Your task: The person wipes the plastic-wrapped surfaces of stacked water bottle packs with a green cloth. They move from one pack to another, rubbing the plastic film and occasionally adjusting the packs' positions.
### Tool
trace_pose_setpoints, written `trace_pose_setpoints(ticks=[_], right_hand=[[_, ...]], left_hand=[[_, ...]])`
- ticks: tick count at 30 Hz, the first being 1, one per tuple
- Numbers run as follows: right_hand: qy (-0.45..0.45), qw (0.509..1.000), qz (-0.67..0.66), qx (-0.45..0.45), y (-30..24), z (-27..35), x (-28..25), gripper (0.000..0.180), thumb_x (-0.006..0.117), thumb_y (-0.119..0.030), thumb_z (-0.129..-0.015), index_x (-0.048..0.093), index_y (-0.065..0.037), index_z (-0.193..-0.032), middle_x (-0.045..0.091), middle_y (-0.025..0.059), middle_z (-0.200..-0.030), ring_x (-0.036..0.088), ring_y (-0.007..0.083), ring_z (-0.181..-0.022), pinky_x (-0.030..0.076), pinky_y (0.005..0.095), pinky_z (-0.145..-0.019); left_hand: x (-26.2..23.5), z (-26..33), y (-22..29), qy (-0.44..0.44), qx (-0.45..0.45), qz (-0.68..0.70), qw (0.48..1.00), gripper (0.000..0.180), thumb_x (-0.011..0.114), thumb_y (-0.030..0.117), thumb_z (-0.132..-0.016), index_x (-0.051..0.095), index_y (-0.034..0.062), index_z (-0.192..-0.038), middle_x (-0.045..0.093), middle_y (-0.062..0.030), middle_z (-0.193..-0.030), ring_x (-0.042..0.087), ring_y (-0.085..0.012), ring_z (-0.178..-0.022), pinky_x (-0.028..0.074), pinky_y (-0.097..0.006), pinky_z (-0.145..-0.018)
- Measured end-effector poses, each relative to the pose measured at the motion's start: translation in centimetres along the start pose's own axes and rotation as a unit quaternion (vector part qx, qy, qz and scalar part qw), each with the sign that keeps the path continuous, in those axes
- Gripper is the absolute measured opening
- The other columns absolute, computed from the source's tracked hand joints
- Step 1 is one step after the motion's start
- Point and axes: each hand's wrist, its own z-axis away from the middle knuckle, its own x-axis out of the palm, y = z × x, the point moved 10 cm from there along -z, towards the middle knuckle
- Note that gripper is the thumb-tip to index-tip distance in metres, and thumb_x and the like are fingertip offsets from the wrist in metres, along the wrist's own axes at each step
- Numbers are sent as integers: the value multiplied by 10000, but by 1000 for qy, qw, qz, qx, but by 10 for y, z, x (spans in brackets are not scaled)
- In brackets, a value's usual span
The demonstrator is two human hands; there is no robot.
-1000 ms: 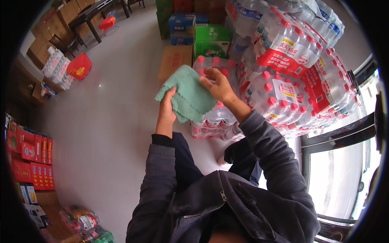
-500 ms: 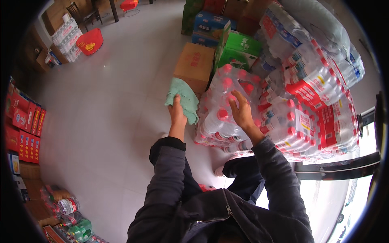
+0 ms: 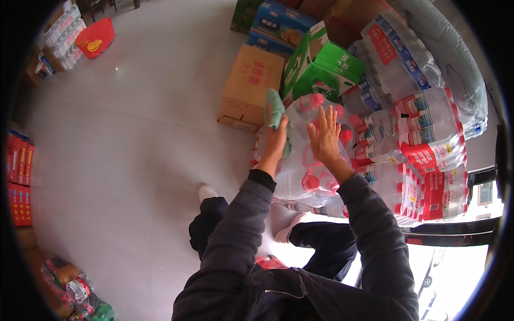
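Note:
My left hand (image 3: 275, 140) is closed around a folded green cloth (image 3: 274, 108), at the left side of a shrink-wrapped pack of red-capped water bottles (image 3: 300, 166). Over the same pack, my right hand (image 3: 325, 140) is open with its fingers stretched away from me. It looks to be on or just above the plastic wrap; I cannot tell whether it touches. Nothing shows in the right hand. Part of the pack is hidden behind both hands and forearms.
A brown carton (image 3: 249, 85) and an opened green box (image 3: 326, 67) stand beyond the pack. To the right rise stacked bottle packs (image 3: 423, 128). Red boxes (image 3: 20, 176) line the left edge, a red stool (image 3: 96, 38) stands far left, and my shoe (image 3: 208, 192) is on the tiled floor.
My left hand has moved right with the cloth, in toward the bottle pack. My right hand has flattened, with fingers straighter. The view has shifted closer to the boxes.

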Motion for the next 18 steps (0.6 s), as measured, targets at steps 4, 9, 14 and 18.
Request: trace_pose_setpoints(ticks=[4, 9, 14, 18], right_hand=[[3, 998, 60, -37, -3, -24, 12, 630, 483, -344, -919, 265, -67, -1441, 147, 230, -1510, 96, 412, -1404, 110, 598, -1084], [-40, 984, 149, -84, -11, -32, 29, 629, 508, -255, -876, 286, -73, -1435, 162, 201, -1513, 98, 396, -1408, 113, 600, -1085], [-78, 971, 178, -142, -28, -29, 37, 612, 528, -235, -853, 340, -66, -1410, 185, 190, -1509, 134, 371, -1406, 129, 565, -1099], [-86, 978, 127, -140, -27, -36, 36, 592, 540, -222, -844, 378, -44, -1385, 223, 204, -1495, 184, 372, -1392, 161, 518, -1107]], left_hand=[[41, -2, 10, -56, 126, -53, 989, 560, 557, 266, -914, 370, 25, -1383, 459, -150, -1346, 416, -232, -1251, 332, -336, -1006], [46, -5, 7, -117, 175, -53, 976, 521, 491, 216, -958, 319, 39, -1417, 361, -171, -1431, 326, -262, -1336, 254, -364, -1081], [-23, -26, -31, 57, 35, 21, 998, 508, 496, 314, -962, 391, 51, -1384, 484, -115, -1313, 470, -184, -1145, 360, -324, -979], [15, -16, -19, -86, 171, -36, 981, 568, 523, 209, -939, 293, 33, -1428, 338, -143, -1456, 323, -253, -1341, 246, -350, -1092]])
